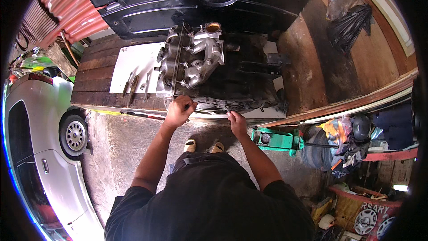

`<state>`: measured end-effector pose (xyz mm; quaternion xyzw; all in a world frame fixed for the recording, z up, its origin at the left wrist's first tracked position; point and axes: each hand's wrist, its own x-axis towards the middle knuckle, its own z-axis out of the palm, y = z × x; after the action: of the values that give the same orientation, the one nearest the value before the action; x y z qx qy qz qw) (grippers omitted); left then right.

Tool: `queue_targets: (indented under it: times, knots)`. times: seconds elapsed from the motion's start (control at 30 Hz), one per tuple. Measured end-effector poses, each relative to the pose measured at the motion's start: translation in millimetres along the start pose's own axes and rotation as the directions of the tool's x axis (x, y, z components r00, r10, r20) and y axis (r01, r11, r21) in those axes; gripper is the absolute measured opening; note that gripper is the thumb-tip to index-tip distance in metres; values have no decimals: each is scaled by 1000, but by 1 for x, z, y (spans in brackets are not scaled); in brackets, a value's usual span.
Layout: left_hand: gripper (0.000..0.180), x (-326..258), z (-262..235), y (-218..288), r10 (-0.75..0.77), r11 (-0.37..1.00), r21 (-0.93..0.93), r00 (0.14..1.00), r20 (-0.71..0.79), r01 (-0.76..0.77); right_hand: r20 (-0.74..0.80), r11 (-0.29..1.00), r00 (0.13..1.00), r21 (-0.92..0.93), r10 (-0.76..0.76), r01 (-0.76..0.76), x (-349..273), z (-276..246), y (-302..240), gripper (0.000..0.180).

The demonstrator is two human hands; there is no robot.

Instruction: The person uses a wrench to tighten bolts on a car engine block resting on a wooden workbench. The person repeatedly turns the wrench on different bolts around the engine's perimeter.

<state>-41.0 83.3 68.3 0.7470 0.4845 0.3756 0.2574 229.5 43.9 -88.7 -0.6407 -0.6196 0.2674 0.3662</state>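
A greasy engine with a silver cast manifold on it lies on a wooden bench in front of me. My left hand is closed at the engine's near left corner. Something dark shows at its fingers, too small to name. My right hand has its fingertips pinched together at the engine's near edge; a small shiny piece shows there, its kind unclear. Left of the engine, a screwdriver-like tool, a pair of pliers and a wrench lie across a white sheet and the bench boards.
Black panels stand behind the wooden bench. A silver car is parked at the left. On the right, a green floor jack sits below the bench, beside tyres and piled clothes. Black plastic bags lie at the far right.
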Motion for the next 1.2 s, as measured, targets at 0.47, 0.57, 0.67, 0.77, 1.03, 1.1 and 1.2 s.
queue_targets:
  times: [0.47, 0.57, 0.67, 0.77, 1.03, 1.1, 1.2]
  knots:
    - [24, -1, 3, 3, -52, 999, -12, 997, -54, 51, 284, 776, 933, -528, -222, 346, 21, -66, -46, 17]
    - [29, -4, 3, -2, -72, 997, -38, 996, -60, 70, 388, 724, 899, -558, -205, 406, 33, -83, -82, 19]
    - [28, -3, 4, -5, -62, 998, -36, 996, -72, 59, 459, 642, 868, -612, -189, 463, 49, -78, -103, 21]
    - [28, 0, 1, 1, -85, 996, -39, 996, -36, 84, 526, 554, 839, -661, -137, 506, 57, -68, -115, 19]
    - [25, -4, 3, -8, -21, 1000, -21, 999, -35, 20, 259, 826, 958, -507, -127, 247, 17, -77, -96, 22]
    - [25, -3, 4, -6, -13, 1000, -11, 999, -30, 13, 214, 980, 971, -186, 111, -71, 0, -65, -57, 24]
    - [25, -2, 6, -4, 44, 999, -23, 997, -68, -45, 184, 929, 949, 223, 257, -295, -13, -39, -32, 25]
